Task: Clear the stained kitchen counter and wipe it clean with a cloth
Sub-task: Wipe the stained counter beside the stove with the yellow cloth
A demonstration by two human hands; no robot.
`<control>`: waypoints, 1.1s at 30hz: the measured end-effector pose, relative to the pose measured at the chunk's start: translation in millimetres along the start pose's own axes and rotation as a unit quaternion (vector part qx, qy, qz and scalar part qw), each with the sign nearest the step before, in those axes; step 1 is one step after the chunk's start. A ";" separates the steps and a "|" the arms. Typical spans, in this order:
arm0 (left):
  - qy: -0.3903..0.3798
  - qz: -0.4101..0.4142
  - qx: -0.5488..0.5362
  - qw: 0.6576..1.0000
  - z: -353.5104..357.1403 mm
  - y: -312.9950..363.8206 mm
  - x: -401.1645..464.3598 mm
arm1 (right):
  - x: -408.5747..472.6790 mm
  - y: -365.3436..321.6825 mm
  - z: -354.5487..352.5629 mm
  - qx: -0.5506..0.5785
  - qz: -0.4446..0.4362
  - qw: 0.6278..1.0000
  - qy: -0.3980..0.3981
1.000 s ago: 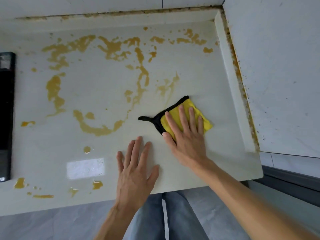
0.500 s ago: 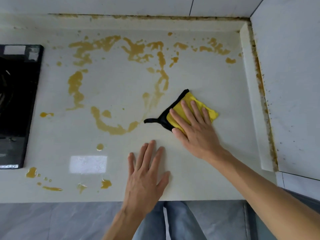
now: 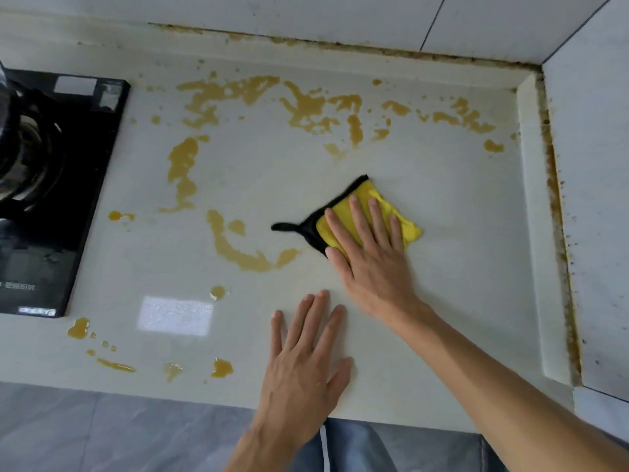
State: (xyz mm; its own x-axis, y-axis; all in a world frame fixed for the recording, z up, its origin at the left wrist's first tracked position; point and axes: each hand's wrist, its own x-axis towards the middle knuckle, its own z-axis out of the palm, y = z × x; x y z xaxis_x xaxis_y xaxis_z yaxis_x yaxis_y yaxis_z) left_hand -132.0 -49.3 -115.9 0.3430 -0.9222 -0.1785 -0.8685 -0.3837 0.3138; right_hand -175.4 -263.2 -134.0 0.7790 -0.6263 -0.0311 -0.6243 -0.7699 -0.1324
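Observation:
A yellow cloth with a black edge (image 3: 408,226) lies folded on the white kitchen counter (image 3: 476,267), right of centre. My right hand (image 3: 371,257) presses flat on it with straight fingers. My left hand (image 3: 303,373) rests flat on the bare counter near the front edge, just below the right hand. Amber stains (image 3: 245,257) form a rough ring across the counter, with more streaks along the back (image 3: 306,103) and drips at the front left (image 3: 112,364).
A black gas hob (image 3: 51,185) with a burner fills the left side. A raised white lip (image 3: 534,233) and dirty seam border the counter on the right, with tiled walls behind and right. Grey floor and my jeans show below the front edge.
My right hand has slid the cloth a little right and back over the stain strand above it, which is now gone. The left hand has stayed put; the view has shifted left.

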 end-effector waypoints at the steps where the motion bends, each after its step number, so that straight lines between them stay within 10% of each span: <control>1: 0.000 0.000 -0.002 1.000 0.3 0.3 0.1 | -13.1 -0.7 1.1 -0.003 0.002 1.000 0.001; 27: 0.043 0.006 -0.006 0.999 2.0 0.5 4.7 | 132.0 23.0 -13.4 0.040 0.117 0.992 -0.015; 33: 0.008 0.000 -0.011 1.000 -4.7 0.9 1.6 | 51.7 21.1 -8.6 0.019 0.103 0.994 -0.001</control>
State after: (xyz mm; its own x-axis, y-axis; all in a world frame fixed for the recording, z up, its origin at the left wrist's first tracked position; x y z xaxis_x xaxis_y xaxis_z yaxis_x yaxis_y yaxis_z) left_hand -130.6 -51.4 -111.5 0.3493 -0.9225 -0.1641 -0.8604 -0.3851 0.3337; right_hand -148.8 -312.9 -129.8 0.6348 -0.7700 -0.0638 -0.7680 -0.6198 -0.1609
